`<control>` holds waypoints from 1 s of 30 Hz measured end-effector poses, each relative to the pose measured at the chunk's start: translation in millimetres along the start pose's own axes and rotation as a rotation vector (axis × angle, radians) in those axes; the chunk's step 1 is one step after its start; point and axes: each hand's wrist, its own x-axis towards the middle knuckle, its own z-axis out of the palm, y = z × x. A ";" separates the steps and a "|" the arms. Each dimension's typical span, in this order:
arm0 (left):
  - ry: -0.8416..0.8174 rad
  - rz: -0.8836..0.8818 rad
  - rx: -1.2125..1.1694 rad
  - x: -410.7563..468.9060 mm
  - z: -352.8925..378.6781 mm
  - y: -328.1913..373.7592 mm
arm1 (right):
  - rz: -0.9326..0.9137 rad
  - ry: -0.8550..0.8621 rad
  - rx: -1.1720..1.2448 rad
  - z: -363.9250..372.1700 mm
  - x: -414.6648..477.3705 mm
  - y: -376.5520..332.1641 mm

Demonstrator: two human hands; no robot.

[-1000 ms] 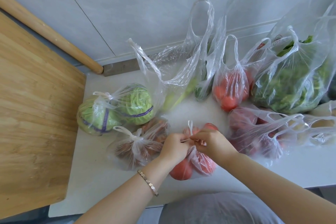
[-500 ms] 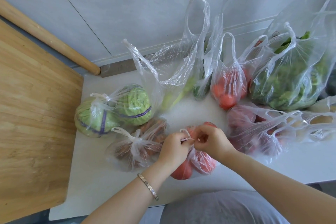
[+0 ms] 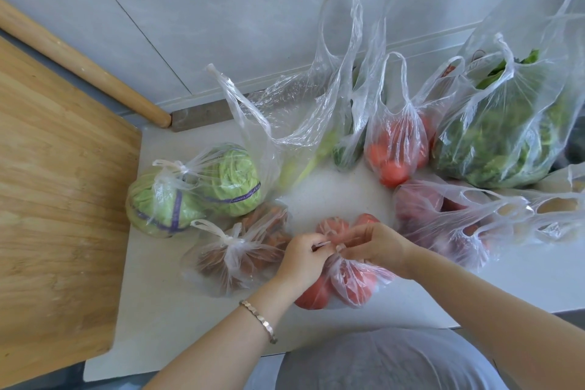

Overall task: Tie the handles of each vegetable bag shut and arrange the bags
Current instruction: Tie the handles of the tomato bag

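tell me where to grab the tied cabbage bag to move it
Take the cabbage bag by its knot, coming from above: the knotted handles stand up on top, bunched into a narrow neck, while the round, slippery body gives no easy hold.

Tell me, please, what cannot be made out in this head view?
- Knot on the tomato bag: hidden by the left hand and right hand.
- Far-right bag: cut off by the frame edge.
- Print on the cabbage band: too small.
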 end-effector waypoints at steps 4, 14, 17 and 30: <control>-0.086 -0.194 -0.206 1.2 -1.9 1.8 | -0.300 0.214 -0.515 6.5 -0.1 3.5; -0.156 -0.203 -0.169 0.9 -6.6 4.1 | -0.898 0.270 -1.294 -2.7 6.8 16.9; -0.125 -0.042 0.235 4.3 -6.8 5.8 | -0.904 0.225 -1.302 -5.0 5.8 19.8; -0.046 0.179 0.702 14.8 -9.3 -4.1 | -0.635 0.071 -1.246 -9.8 5.9 24.9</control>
